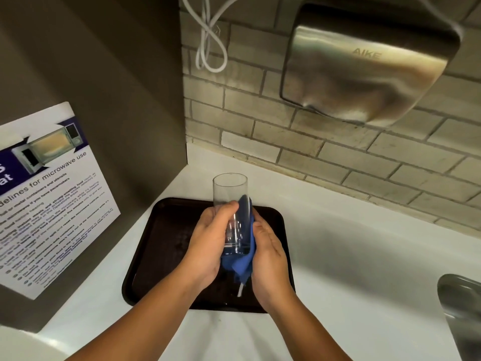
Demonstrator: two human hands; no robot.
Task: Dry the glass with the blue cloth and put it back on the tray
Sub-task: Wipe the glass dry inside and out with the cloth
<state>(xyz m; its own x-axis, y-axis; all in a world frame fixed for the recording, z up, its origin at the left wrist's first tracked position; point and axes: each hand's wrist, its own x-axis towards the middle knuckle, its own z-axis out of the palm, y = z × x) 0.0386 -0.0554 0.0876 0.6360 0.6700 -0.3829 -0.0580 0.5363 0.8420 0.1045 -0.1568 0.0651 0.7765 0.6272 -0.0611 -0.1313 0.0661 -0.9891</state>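
Note:
A tall clear glass (230, 190) is held upright above the dark brown tray (161, 230), its open mouth up. My left hand (208, 241) grips the glass around its lower half from the left. The blue cloth (246, 256) wraps the right side and bottom of the glass, and my right hand (270, 256) presses the cloth against it. A small white tag hangs from the cloth's lower end. The base of the glass is partly hidden by cloth and fingers.
The tray lies on a white counter (351, 256). A grey panel with a microwave notice (52, 199) stands on the left. A steel hand dryer (364, 66) hangs on the tiled wall, white cables (208, 48) beside it. A metal tap (460, 303) sits at right.

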